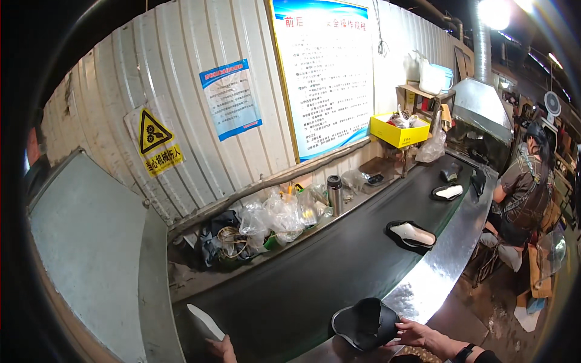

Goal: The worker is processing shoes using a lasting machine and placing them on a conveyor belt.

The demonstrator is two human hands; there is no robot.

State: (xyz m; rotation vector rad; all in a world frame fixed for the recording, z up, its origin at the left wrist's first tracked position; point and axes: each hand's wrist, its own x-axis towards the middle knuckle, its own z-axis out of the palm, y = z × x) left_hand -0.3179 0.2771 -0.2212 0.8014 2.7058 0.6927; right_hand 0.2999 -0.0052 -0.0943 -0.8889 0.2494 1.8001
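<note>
At the lower left, my left hand [223, 349] is closed on the near end of a white shoe insole [204, 321], a long flat piece with rounded ends, held over the dark conveyor belt. My right hand [419, 336] grips the right edge of a black shoe upper [363, 322] between thumb and fingers. That upper is at the belt's near edge, its hollow side partly showing. Farther along the belt lies a black upper [394, 232] with a white insole-shaped piece [414, 233] on it. Beyond it is another black upper [437, 192] with a white piece [449, 192].
The dark conveyor belt [290, 275] runs away to the right, bordered by a shiny metal ledge [417, 290]. Plastic bags [279, 215] and a steel flask [334, 195] line the wall side. A yellow box [399, 132] stands farther back. A co-worker [528, 187] sits at the right.
</note>
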